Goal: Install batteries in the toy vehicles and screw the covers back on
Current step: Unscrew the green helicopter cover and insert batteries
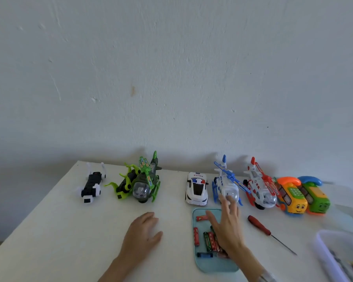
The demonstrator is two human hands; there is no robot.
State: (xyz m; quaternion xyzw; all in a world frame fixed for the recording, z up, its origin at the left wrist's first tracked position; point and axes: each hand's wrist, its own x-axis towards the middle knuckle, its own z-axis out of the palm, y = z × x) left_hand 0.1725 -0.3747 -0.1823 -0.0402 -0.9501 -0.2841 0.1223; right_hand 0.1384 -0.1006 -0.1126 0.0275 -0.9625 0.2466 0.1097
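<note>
A row of toys stands along the back of the white table [49, 231]: a black-and-white robot toy [92, 185], a green robot toy [124, 183], a green helicopter [146, 183], a white police car [196, 189], a blue-and-white helicopter [227, 183], a red-and-white helicopter [260, 185]. My right hand [226, 222] reaches over a light-blue tray [210, 267] of several batteries [209, 240], its straight fingertips at the blue-and-white helicopter's nose. My left hand [143, 234] rests flat on the table. A red-handled screwdriver [260, 225] lies right of the tray.
An orange-and-yellow toy phone car [292, 197] and a green one [316, 197] stand at the right end of the row. A translucent plastic box [338, 255] sits at the bottom right. A pale wall rises behind the table.
</note>
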